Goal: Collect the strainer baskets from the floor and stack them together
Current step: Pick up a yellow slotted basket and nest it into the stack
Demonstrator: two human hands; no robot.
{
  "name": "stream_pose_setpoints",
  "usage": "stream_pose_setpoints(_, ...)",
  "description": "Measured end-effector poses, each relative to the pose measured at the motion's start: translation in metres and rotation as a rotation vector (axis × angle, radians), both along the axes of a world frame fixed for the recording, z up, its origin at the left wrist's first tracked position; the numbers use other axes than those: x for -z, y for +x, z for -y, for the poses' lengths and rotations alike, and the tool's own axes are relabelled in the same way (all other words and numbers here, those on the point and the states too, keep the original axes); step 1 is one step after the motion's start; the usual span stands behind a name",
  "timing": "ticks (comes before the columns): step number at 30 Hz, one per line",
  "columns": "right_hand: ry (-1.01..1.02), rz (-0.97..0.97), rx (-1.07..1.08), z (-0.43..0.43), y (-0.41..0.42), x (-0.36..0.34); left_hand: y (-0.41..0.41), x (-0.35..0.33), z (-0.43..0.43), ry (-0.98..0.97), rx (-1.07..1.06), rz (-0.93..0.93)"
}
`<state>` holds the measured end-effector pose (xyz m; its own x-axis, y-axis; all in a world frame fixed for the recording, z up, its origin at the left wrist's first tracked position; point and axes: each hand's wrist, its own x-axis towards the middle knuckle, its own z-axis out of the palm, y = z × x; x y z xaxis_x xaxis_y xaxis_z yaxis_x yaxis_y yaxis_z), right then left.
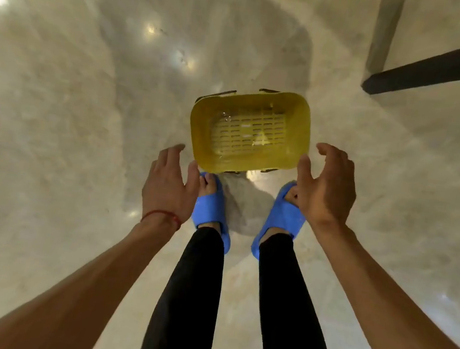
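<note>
A yellow strainer basket (249, 132) with a slotted bottom stands upright on the pale floor just ahead of my feet. My left hand (169, 184) hovers at its near left corner, fingers spread, holding nothing. My right hand (326, 188) hovers at its near right corner, fingers and thumb apart, also holding nothing. Neither hand touches the basket as far as I can tell. No other basket is in view.
My feet in blue slippers (212, 205) stand close behind the basket. A dark furniture leg (438, 67) slants across the top right corner. Glossy stone floor (60, 97) spreads out on all sides.
</note>
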<state>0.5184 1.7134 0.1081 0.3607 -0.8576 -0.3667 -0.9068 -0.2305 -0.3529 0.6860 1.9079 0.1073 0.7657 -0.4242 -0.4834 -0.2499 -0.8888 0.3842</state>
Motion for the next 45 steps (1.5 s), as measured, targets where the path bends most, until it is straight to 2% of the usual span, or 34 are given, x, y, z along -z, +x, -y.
stream_pose_setpoints(5, 0.014, 0.056, 0.077, 0.027, 0.006, 0.108, 0.016, 0.115, 0.011, -0.163, -0.182, -0.014)
stream_pose_setpoints(8, 0.091, 0.193, 0.112, 0.039, 0.013, 0.151, 0.019, 0.157, 0.020, -0.299, -0.334, -0.079)
stream_pose_setpoints(12, 0.141, 0.347, 0.192, 0.042, 0.019, 0.174, 0.014, 0.177, 0.033, -0.375, -0.394, -0.028)
stream_pose_setpoints(19, 0.091, 0.324, 0.208, 0.036, 0.021, 0.162, 0.001, 0.156, 0.049, -0.300, -0.561, 0.013)
stream_pose_setpoints(24, 0.097, 0.296, 0.209, 0.033, 0.010, 0.095, -0.007, 0.086, 0.045, -0.263, -0.614, 0.015)
stream_pose_setpoints(33, 0.097, 0.301, 0.304, 0.028, -0.032, -0.105, -0.025, -0.113, 0.060, -0.260, -0.508, -0.026)
stream_pose_setpoints(40, 0.047, 0.279, 0.580, 0.017, -0.071, -0.243, -0.034, -0.244, 0.092, -0.329, -0.304, -0.089)
stream_pose_setpoints(45, 0.001, 0.348, 0.796, 0.004, -0.105, -0.327, -0.049, -0.323, 0.116, -0.391, -0.115, -0.104)
